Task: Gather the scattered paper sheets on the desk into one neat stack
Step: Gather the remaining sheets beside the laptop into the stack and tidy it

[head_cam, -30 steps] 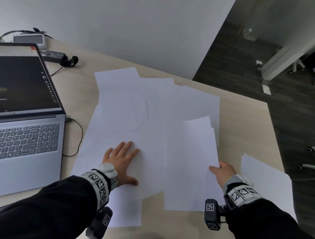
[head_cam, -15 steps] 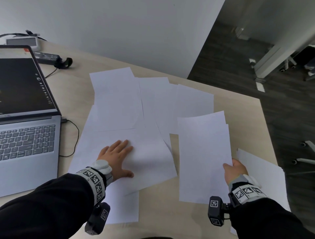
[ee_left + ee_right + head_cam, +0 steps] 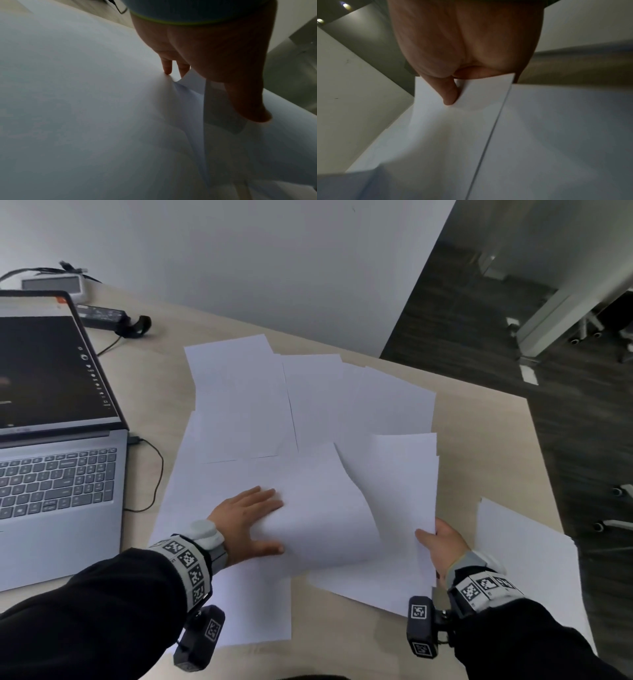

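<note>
White paper sheets lie scattered and overlapping on the light wood desk [image 3: 479, 440]. My left hand [image 3: 253, 518] lies flat with straight fingers on a low sheet [image 3: 205, 508]. Its fingertips and thumb meet the edge of a bowed sheet [image 3: 318, 515] that arches up between my hands. In the left wrist view the left hand [image 3: 214, 60] presses paper [image 3: 85, 94] with fingers extended. My right hand [image 3: 438, 546] pinches the near right corner of a few sheets [image 3: 397, 498], thumb on top. The right wrist view shows the thumb [image 3: 448, 94] on those sheets [image 3: 471, 128].
More sheets lie at the back [image 3: 239, 398] and back right [image 3: 387, 402], one near the front edge [image 3: 253, 604] and one at the right edge [image 3: 524, 559]. An open laptop [image 3: 58, 474] with its cable [image 3: 157, 474] stands left; a charger [image 3: 102, 316] lies behind it.
My right hand has carried its sheets leftward against the sheet by my left hand, which now bows upward. The left hand has stayed almost in place.
</note>
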Tool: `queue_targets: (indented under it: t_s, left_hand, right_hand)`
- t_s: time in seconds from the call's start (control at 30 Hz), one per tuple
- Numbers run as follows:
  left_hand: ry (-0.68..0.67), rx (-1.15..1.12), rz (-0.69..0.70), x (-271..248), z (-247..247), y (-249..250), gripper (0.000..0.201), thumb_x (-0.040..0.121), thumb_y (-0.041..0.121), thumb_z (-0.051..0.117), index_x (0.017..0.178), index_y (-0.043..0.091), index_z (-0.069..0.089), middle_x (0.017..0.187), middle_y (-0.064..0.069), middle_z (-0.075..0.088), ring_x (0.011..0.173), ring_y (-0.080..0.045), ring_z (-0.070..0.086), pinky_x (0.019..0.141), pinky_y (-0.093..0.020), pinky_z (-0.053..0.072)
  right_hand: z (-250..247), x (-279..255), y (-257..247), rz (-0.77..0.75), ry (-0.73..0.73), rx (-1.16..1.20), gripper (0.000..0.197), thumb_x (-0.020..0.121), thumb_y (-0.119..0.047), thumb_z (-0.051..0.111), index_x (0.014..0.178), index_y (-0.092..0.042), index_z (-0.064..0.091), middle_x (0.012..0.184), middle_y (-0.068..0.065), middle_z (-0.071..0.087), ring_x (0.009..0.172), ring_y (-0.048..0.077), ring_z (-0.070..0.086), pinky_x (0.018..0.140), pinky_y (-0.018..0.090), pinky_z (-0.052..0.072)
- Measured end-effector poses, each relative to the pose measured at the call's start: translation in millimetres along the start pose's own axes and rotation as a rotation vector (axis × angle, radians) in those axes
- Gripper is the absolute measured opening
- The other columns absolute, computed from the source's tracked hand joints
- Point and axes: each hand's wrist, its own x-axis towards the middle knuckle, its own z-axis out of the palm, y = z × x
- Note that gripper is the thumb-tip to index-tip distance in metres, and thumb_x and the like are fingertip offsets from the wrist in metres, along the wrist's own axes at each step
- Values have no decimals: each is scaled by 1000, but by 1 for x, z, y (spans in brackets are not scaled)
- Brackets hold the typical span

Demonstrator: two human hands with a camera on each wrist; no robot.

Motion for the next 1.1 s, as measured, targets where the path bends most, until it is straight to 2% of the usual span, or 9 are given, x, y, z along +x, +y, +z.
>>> queue_targets:
  t_s: [0.13, 0.27, 0.53, 0.6, 0.73, 0.77, 0.83, 0.93, 1.1]
  left_hand:
    - [-133, 78, 69, 1, 8, 19, 108, 59, 99, 39, 153, 50, 18, 160, 28, 1, 152, -3, -5, 122, -31, -3]
    - [-239, 198, 140, 3, 19, 32, 101, 75, 83, 51, 156, 47, 3, 158, 25, -19, 148, -4, -23, 119, -36, -17]
    - [-293, 353, 243, 23, 31, 56, 92, 82, 74, 47, 155, 46, -1, 164, 13, -22, 149, -13, -27, 121, -52, -13]
    - [-309, 370, 265, 31, 33, 62, 90, 83, 71, 46, 155, 45, -2, 164, 13, -22, 150, -14, -25, 121, -53, -11]
    - [-330, 407, 322, 48, 40, 73, 88, 84, 63, 47, 155, 45, -3, 165, 13, -19, 152, -17, -22, 121, -54, -8]
    - [-338, 408, 327, 51, 41, 75, 88, 85, 61, 48, 155, 45, -4, 165, 13, -19, 152, -17, -21, 121, -53, -7]
    - [-342, 395, 327, 56, 39, 78, 87, 87, 60, 47, 155, 45, -5, 165, 13, -20, 152, -17, -22, 122, -51, -8]
    - [-246, 355, 189, 65, 25, 73, 87, 87, 66, 46, 154, 48, -6, 164, 11, -25, 151, -17, -23, 122, -52, -7]
    - [29, 191, -407, 86, -22, 33, 102, 80, 81, 46, 154, 44, -13, 163, 5, -29, 152, -23, -19, 121, -54, 1]
  right_hand:
    - [15, -1, -6, 30, -41, 36, 21, 94, -2, 55, 110, -14, 61, 94, 4, 68, 88, 28, 63, 88, 41, 51]
    - [21, -3, -4, 54, -53, 58, 24, 94, 0, 56, 114, -11, 62, 108, 13, 68, 102, 35, 64, 98, 53, 49]
    - [14, -12, 9, 124, -73, 42, 23, 89, 6, 57, 108, -5, 65, 104, 17, 71, 102, 40, 65, 96, 57, 49]
    - [11, -14, 9, 147, -89, 118, 23, 87, 3, 62, 108, -5, 67, 105, 17, 72, 100, 37, 67, 96, 55, 50]
    - [7, -16, 9, 186, -87, 194, 40, 93, -40, 60, 125, -16, 59, 118, -2, 63, 116, 21, 56, 111, 39, 37]
    - [7, -19, 7, 164, -96, 180, 33, 95, -39, 59, 122, -20, 56, 113, -5, 61, 113, 18, 54, 107, 34, 38]
    - [9, -21, 6, 129, -107, 158, 22, 95, -17, 62, 115, -8, 62, 106, 3, 67, 94, 22, 62, 89, 32, 51]
    - [9, -19, 11, 87, -68, 41, 17, 90, 0, 63, 107, -3, 66, 99, 12, 71, 77, 20, 65, 70, 28, 54]
    - [-5, -8, 16, 73, 33, 20, 12, 94, -7, 60, 104, -11, 65, 92, 4, 70, 85, 26, 64, 83, 34, 51]
